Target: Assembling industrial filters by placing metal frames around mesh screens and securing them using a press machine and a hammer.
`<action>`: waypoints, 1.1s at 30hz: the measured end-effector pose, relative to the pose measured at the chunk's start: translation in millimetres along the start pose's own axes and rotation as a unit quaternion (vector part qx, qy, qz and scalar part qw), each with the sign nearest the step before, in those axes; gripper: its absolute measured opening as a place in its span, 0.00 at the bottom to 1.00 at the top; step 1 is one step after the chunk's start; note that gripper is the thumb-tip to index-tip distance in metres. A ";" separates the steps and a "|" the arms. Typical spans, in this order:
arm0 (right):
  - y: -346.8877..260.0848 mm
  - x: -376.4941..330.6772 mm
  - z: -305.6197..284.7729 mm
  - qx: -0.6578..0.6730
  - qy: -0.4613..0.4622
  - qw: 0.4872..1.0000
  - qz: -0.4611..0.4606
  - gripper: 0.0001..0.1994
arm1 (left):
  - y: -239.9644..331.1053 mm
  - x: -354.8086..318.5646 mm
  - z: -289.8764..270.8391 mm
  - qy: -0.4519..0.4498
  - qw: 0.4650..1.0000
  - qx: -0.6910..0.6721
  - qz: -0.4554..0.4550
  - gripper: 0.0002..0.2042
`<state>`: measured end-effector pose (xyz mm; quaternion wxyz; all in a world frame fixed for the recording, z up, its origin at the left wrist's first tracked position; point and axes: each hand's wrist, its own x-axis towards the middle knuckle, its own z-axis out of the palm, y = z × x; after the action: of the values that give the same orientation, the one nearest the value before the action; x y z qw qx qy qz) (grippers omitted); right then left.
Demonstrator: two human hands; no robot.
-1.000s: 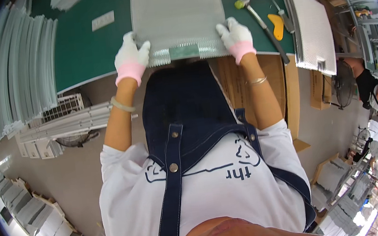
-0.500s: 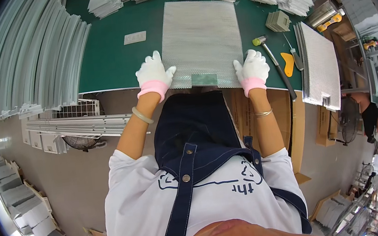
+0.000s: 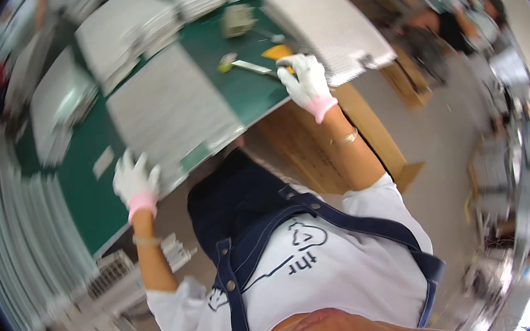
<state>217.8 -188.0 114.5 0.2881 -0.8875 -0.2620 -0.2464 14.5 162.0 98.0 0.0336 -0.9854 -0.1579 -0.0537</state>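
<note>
Right hand (image 3: 305, 82) now off the grey panel (image 3: 171, 114), upper centre, fingers curled onto a metal tool (image 3: 252, 67). Left hand (image 3: 134, 178) spread wide at panel's lower-left corner, centre left. Tool work apparently starting.

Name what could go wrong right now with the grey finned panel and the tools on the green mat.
1. The left hand alone rests at the near edge of the grey finned panel, whose corner sits close to the edge of the green mat; a nudge might tip it off.
2. The right hand is at the metal tool while the view is blurred; it could misgrip or knock the yellow piece.
</note>
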 end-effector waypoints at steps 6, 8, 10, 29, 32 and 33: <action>164.4 21.6 -102.8 -0.386 -0.069 0.877 0.276 0.37 | 0.1 7.2 3.8 -0.022 1.000 -0.011 0.003 0.20; 176.0 29.8 -112.7 -0.397 -0.114 0.857 0.307 0.47 | 1.0 7.7 3.1 -0.032 0.999 -0.008 0.001 0.20; 182.8 34.6 -119.2 -0.348 -0.249 0.832 0.354 0.44 | 3.1 7.7 1.9 -0.045 0.999 -0.001 -0.016 0.20; 212.2 61.9 -153.9 -0.284 -0.285 0.860 0.314 0.44 | 11.7 9.1 -1.8 -0.076 0.995 0.034 -0.047 0.20; 212.6 58.2 -157.4 -0.261 -0.286 0.863 0.326 0.47 | 11.4 9.3 0.3 -0.086 0.994 0.032 -0.055 0.20; 210.9 55.3 -160.8 -0.256 -0.257 0.873 0.325 0.45 | 11.7 10.6 1.6 -0.084 0.995 0.030 -0.048 0.20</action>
<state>340.7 -420.1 181.0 0.0371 -0.9973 0.0488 0.0395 28.4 154.3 97.1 0.0474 -0.9763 -0.2087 0.0322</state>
